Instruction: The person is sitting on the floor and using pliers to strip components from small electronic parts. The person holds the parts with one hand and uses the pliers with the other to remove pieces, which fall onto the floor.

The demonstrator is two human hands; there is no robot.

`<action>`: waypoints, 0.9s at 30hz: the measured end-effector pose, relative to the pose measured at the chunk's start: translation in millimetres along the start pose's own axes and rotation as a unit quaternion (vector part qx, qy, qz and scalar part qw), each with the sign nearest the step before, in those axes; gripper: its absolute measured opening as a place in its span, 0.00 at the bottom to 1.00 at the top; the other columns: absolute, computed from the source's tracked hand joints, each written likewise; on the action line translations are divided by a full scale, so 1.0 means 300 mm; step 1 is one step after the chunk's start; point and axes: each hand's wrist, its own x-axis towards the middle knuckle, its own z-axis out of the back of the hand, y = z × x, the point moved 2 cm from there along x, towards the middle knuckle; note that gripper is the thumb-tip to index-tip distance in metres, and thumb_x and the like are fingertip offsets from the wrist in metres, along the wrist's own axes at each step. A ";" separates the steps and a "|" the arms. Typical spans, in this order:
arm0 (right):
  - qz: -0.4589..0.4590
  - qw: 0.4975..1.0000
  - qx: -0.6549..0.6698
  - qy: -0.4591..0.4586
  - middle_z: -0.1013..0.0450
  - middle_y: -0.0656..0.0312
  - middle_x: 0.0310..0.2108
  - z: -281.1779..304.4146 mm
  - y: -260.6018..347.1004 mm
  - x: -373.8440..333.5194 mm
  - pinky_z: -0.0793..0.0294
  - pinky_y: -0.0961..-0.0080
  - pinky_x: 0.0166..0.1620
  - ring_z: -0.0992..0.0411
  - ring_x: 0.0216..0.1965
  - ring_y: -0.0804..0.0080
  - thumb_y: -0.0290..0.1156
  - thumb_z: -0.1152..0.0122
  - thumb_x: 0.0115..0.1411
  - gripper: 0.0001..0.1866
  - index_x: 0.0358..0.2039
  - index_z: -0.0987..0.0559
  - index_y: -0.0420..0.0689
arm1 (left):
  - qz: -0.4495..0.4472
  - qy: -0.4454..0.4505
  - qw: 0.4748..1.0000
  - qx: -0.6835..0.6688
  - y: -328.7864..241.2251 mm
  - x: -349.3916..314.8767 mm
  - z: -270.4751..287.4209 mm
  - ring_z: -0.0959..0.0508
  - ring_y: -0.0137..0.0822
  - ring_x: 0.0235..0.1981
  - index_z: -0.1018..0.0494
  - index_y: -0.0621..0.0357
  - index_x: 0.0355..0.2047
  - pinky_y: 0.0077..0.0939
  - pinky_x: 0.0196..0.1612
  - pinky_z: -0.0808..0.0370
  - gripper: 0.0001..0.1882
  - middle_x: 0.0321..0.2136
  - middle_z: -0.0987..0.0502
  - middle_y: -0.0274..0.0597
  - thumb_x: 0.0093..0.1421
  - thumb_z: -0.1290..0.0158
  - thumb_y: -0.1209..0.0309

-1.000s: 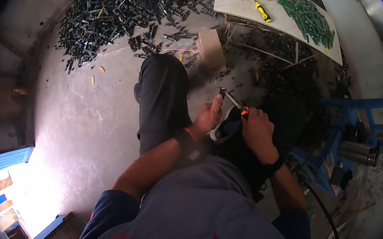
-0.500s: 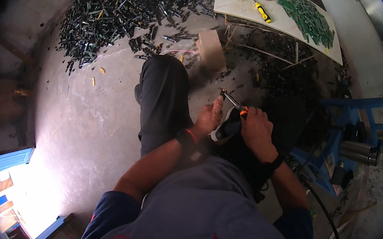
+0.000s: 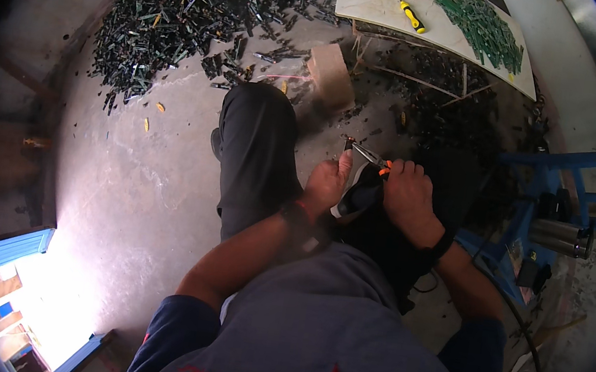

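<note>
- The concrete floor (image 3: pixel 134 188) spreads below, with a big heap of dark scrap pieces (image 3: pixel 185 16) at the upper left.
- A pale board (image 3: pixel 379 6) above carries green strips (image 3: pixel 481 30) and a yellow-handled screwdriver (image 3: pixel 409 10).
- The left hand (image 3: pixel 324 185), forearm angled up from below, curls around a small dark part, thumb raised; what the part is cannot be told.
- The right hand (image 3: pixel 408 199) is fisted around orange-handled pliers (image 3: pixel 368 156), whose tips point left, just above the left thumb, over the lap.
</note>
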 end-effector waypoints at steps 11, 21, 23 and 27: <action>-0.031 0.981 0.178 0.072 0.31 0.50 0.32 0.036 -0.008 0.018 0.29 0.61 0.37 0.31 0.36 0.53 0.29 0.42 0.53 0.11 0.33 0.32 0.39 | -0.013 0.012 1.000 -0.013 -0.011 -0.006 0.008 0.38 0.38 0.13 0.38 0.66 0.13 0.38 0.21 0.38 0.35 0.09 0.39 0.42 0.68 0.68 0.50; -0.015 0.978 0.205 0.043 0.30 0.50 0.29 -0.008 -0.020 0.015 0.27 0.61 0.34 0.29 0.32 0.52 0.31 0.41 0.52 0.12 0.32 0.31 0.38 | 0.048 0.038 0.997 0.034 -0.022 -0.005 0.004 0.26 0.63 0.29 0.28 0.70 0.19 0.49 0.34 0.31 0.36 0.18 0.29 0.65 0.66 0.68 0.49; -0.011 0.976 0.212 0.045 0.30 0.50 0.29 -0.022 -0.028 0.016 0.27 0.61 0.34 0.28 0.31 0.52 0.31 0.40 0.52 0.12 0.31 0.31 0.38 | 0.049 0.033 0.998 0.036 -0.032 -0.011 0.007 0.26 0.63 0.29 0.28 0.70 0.19 0.48 0.34 0.31 0.36 0.18 0.29 0.65 0.66 0.68 0.49; -0.001 0.968 0.243 0.061 0.29 0.48 0.28 -0.046 -0.047 0.018 0.27 0.60 0.34 0.28 0.31 0.51 0.31 0.41 0.52 0.12 0.31 0.31 0.38 | 0.024 0.028 0.998 0.059 -0.022 -0.010 0.005 0.26 0.63 0.28 0.28 0.70 0.19 0.49 0.33 0.31 0.36 0.18 0.29 0.65 0.66 0.69 0.49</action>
